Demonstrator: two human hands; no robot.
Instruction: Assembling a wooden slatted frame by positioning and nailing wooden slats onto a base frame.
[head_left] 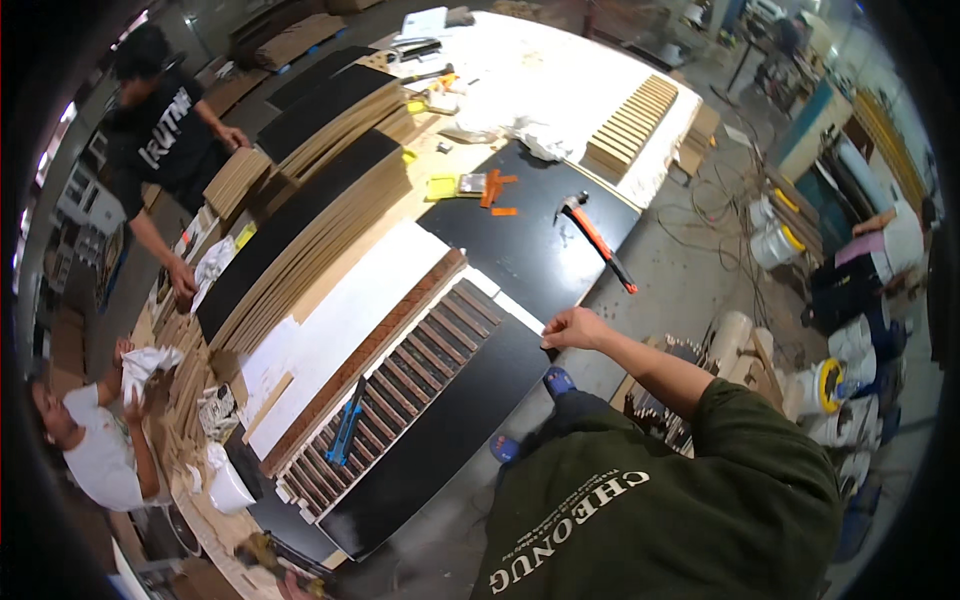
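Black panel [440, 430], long axis lower-left to upper-right

Right hand [572, 328], fingers curled, is meeting the edge of a black panel [440, 430]. Blue-and-black hand tool [345, 435] is lying across brown slats [418, 366]. Claw hammer [597, 243] is resting farther off, handle overhanging. Co-worker [105, 455] is holding white cloth [146, 366].
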